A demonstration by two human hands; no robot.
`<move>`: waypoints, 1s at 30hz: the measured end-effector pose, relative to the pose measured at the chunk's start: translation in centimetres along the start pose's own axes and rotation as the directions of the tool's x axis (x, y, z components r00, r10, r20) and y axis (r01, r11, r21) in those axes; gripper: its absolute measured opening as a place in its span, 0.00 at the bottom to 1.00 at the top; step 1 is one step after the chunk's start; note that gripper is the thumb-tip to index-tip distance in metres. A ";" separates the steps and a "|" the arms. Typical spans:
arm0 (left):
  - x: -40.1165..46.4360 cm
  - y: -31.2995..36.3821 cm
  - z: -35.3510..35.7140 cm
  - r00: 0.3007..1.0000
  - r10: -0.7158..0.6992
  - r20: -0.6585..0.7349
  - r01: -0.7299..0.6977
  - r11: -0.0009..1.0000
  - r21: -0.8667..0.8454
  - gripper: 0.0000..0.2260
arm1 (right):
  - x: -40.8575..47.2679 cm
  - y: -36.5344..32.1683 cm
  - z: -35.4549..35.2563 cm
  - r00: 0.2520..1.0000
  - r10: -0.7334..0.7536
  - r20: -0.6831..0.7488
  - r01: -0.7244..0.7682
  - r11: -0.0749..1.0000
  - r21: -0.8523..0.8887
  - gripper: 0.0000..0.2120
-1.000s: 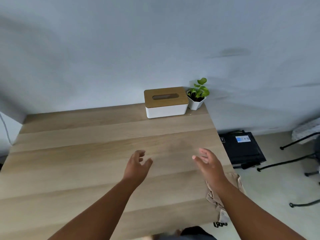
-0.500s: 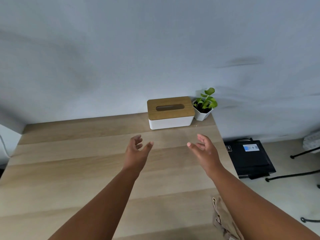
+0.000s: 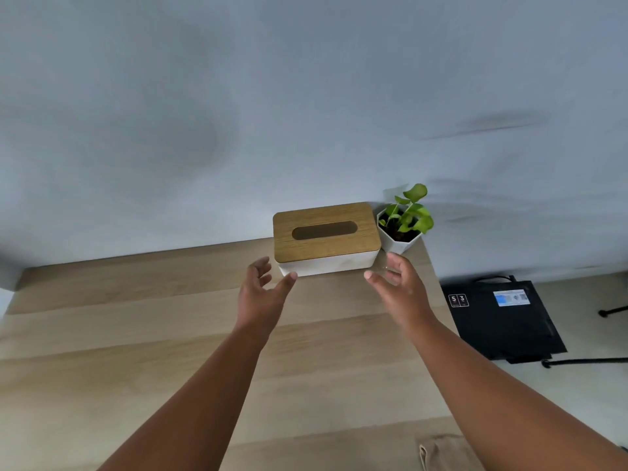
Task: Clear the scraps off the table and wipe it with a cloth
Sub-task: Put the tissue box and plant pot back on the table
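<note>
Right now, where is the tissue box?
In the head view the tissue box stands at the table's far edge against the wall, right of centre, directly left of the potted plant.

It looks like a room in a home or small office. A wooden table [image 3: 136, 334] stands against a plain wall [image 3: 238, 96]. A tissue box [image 3: 326, 237] and a little plant [image 3: 406, 222] sit on it.

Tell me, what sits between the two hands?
In the head view, the left hand and right hand flank bare table; the tissue box stands just beyond.
</note>
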State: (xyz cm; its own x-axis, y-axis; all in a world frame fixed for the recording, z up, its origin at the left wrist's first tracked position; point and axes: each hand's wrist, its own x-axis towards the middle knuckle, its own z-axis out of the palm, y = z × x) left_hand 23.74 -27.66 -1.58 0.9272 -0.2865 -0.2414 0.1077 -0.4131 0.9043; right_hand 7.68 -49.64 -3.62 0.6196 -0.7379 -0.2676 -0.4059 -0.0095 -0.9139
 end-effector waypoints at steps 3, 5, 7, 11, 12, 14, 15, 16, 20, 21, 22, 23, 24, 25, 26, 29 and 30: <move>1.3 0.2 0.9 1.000 -0.014 0.004 0.014 1.000 -0.007 0.31 | 1.6 -0.2 0.3 1.000 -0.004 -0.008 0.004 1.000 0.022 0.38; 2.1 0.4 1.4 1.000 -0.015 0.008 0.015 1.000 -0.009 0.31 | 2.4 -0.4 0.7 1.000 -0.008 -0.001 0.008 0.998 0.056 0.39; 2.9 0.4 2.0 1.000 -0.010 0.005 0.010 1.000 -0.021 0.30 | 3.1 -0.5 1.1 1.000 -0.019 0.020 0.017 0.996 0.085 0.39; 4.0 0.5 2.8 1.000 -0.009 0.000 0.009 0.998 -0.057 0.29 | 4.1 -0.6 1.9 0.997 -0.054 0.056 0.047 0.991 0.122 0.36; 4.2 0.4 2.9 1.000 -0.008 0.000 0.008 0.998 -0.062 0.29 | 4.3 -0.6 2.1 0.997 -0.059 0.053 0.051 0.990 0.132 0.35; 4.5 0.3 3.0 1.000 -0.003 0.006 0.003 0.997 -0.077 0.29 | 4.5 -0.6 2.5 0.998 -0.054 0.037 0.047 0.986 0.157 0.34; 4.6 0.2 3.0 1.000 0.002 0.009 -0.001 0.996 -0.086 0.29 | 4.7 -0.6 2.6 0.998 -0.049 0.027 0.043 0.984 0.170 0.33; 4.7 0.1 3.0 1.000 0.005 0.011 -0.004 0.995 -0.095 0.30 | 4.7 -0.6 2.8 0.999 -0.045 0.018 0.041 0.983 0.180 0.33; 4.7 -0.1 3.0 1.000 0.019 0.017 -0.017 0.992 -0.122 0.30 | 4.5 -0.9 3.1 0.999 -0.050 -0.009 0.050 0.979 0.195 0.32; 4.7 -0.1 3.0 1.000 0.023 0.019 -0.021 0.992 -0.128 0.30 | 4.5 -1.0 3.1 0.999 -0.052 -0.010 0.053 0.979 0.196 0.31; 4.7 -0.2 3.0 0.999 0.024 0.021 -0.021 0.991 -0.136 0.31 | 4.4 -1.1 3.1 0.998 -0.055 -0.012 0.056 0.979 0.195 0.31; 4.6 -0.3 3.0 0.999 0.024 0.022 -0.021 0.990 -0.141 0.31 | 4.3 -1.2 3.2 0.998 -0.057 -0.015 0.059 0.980 0.190 0.31; 4.6 -0.4 2.9 1.000 0.022 0.020 -0.019 0.989 -0.144 0.31 | 4.1 -1.3 3.2 0.998 -0.060 -0.021 0.063 0.981 0.182 0.30; 4.5 -0.4 2.9 1.000 0.020 0.017 -0.017 0.989 -0.147 0.31 | 4.0 -1.4 3.2 0.998 -0.065 -0.027 0.069 0.983 0.170 0.30; 4.5 -0.5 2.8 1.000 0.017 0.013 -0.015 0.989 -0.150 0.31 | 3.9 -1.6 3.3 0.997 -0.070 -0.031 0.074 0.985 0.156 0.29; 4.3 -0.4 2.4 1.000 0.021 0.001 -0.021 0.988 -0.155 0.31 | 3.3 -2.2 3.4 0.996 -0.086 -0.032 0.089 0.987 0.133 0.26; 4.2 -0.3 2.2 1.000 0.027 -0.003 -0.027 0.987 -0.156 0.31 | 3.1 -2.5 3.4 0.995 -0.093 -0.035 0.097 0.987 0.128 0.25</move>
State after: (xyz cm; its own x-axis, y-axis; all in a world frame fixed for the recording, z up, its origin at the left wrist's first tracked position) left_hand 26.80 -30.60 -3.63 0.9309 -0.2950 -0.2155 0.1370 -0.2651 0.9544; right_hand 12.91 -49.63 -3.19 0.6304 -0.7573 -0.1705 -0.2544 0.0060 -0.9671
